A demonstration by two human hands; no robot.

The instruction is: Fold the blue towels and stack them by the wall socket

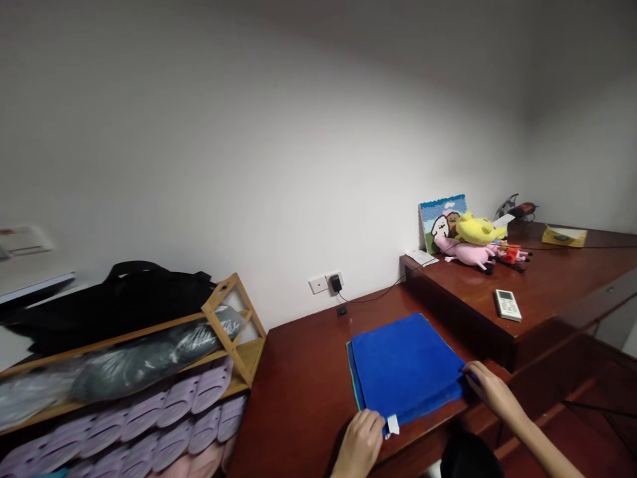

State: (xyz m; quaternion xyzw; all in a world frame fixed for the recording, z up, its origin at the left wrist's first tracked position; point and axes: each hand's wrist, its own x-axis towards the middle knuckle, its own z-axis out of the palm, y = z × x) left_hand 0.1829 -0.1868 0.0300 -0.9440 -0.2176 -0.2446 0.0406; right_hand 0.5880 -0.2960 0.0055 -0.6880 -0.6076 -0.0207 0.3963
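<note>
A stack of blue cloths (405, 365), layered and roughly square, lies flat on the lower part of the reddish-brown desk (298, 385). At its near left corner, my left hand (361, 438) has its fingers closed on the fabric, beside a small white label (393, 425). My right hand (490, 388) pinches the near right corner of the cloth between thumb and fingers. A thin green edging shows along the left side of the lower layer. How many layers each hand grips is hidden.
Right, on the raised desk section, are a white remote control (507, 305), plush toys (470, 252), a picture (440, 219) and a yellow tissue pack (564, 236). A black plug (336, 284) trails its cable across. Left stands a wooden shoe rack (239, 332) with purple clogs (144, 415).
</note>
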